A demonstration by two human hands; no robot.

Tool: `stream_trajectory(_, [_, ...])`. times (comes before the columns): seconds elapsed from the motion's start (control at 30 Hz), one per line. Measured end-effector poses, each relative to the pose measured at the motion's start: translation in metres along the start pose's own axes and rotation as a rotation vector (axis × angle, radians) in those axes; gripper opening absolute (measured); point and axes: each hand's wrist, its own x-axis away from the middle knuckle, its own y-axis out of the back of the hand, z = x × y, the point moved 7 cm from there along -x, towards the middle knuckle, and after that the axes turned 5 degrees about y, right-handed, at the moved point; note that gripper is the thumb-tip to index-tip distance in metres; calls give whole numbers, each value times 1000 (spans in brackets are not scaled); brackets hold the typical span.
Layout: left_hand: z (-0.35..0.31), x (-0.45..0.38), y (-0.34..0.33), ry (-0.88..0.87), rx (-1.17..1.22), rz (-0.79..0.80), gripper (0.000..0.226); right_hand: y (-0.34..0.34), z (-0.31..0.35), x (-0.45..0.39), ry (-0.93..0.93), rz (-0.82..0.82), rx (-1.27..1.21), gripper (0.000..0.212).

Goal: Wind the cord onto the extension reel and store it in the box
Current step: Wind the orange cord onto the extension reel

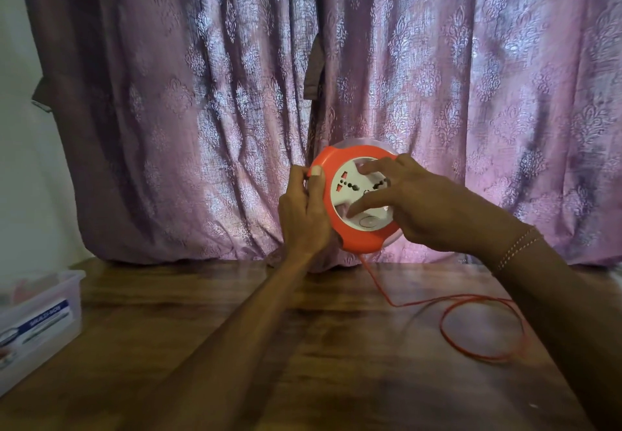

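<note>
A dark wooden table (235, 346) stands against mauve patterned curtains (202, 94); at its left edge sits a clear plastic box (37, 316) with a blue-and-white label, its print too blurred to read; the reel (356, 198), orange with a white socket face, is held above the table; the left hand (304, 210) grips its rim; the right hand (410, 195) presses straight fingers on its face; the orange cord (481, 326) trails down, looping on the table.

The box (37, 323) label's print is too blurred to read.
</note>
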Motion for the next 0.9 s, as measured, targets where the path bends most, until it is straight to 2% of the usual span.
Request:
stream_trajectory(0.1, [0,1,-2,14,16,5,33,-3,2,-4,11,3,21,76])
stream_trajectory(0.23, [1,2,-2,8,13,10,37,2,4,-6,0,-100,48,50])
stream_trajectory(0.3, [1,1,-1,-5,1,6,39,4,5,-7,-10,-136,110,44])
stream_trajectory(0.37, [2,1,-1,-8,-4,2,38,6,4,-6,-65,-175,155,49])
stream_trajectory(0.47, [1,1,-1,-7,-2,1,33,13,-4,-1,-204,-341,157,61])
stream_trajectory(0.53, [1,0,-1,-1,4,9,31,15,-5,1,-233,-410,171,68])
stream_trajectory(0.67, [0,-2,-1,1,-3,17,30,16,-4,-4,-142,-365,210,66])
stream_trajectory(0.73, [1,-2,-1,-1,4,30,30,22,-1,-2,-33,-410,187,54])
stream_trajectory(0.83, [3,-4,0,7,10,30,30,18,-1,-1,88,-300,84,25])
stream_trajectory(0.9, [5,-5,1,15,17,29,30,13,-1,0,128,-225,36,26])
